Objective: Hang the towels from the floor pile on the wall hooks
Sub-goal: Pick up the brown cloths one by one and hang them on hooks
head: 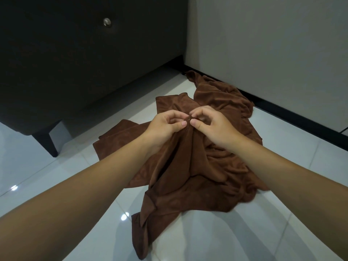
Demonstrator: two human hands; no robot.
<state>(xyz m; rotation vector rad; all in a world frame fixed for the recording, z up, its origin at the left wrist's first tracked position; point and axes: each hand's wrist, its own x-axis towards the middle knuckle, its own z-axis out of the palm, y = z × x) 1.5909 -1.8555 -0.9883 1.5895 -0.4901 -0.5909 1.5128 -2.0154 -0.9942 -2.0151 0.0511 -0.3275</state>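
Both hands meet near the middle of the view, raised above the floor (207,232). The left hand (165,122) has its fingers curled, with thumb and forefinger pinching the top edge of a brown towel (184,166). The right hand (211,125), just at its 3 o'clock, is curled the same way and pinches the same spot, so the fingertips of the two hands nearly touch. Between them is a small loop (189,118) of the same brown cloth; which fingers actually have it is too small to tell.

From this pinch the brown towel hangs in long folds toward 6 o'clock, its lower end trailing on the white glossy tiles. Under and behind it lies the pile (222,98) of more brown towels, crumpled and spread from the hands out toward 1 o'clock, where it reaches the black skirting (291,113) at the foot of a pale wall (273,44). One flat piece sticks out of the pile at 9 o'clock.

At 10 to 11 o'clock stands a dark cabinet (75,63) with a round metal knob (107,22), raised on a short dark leg (47,140) well apart from the pile
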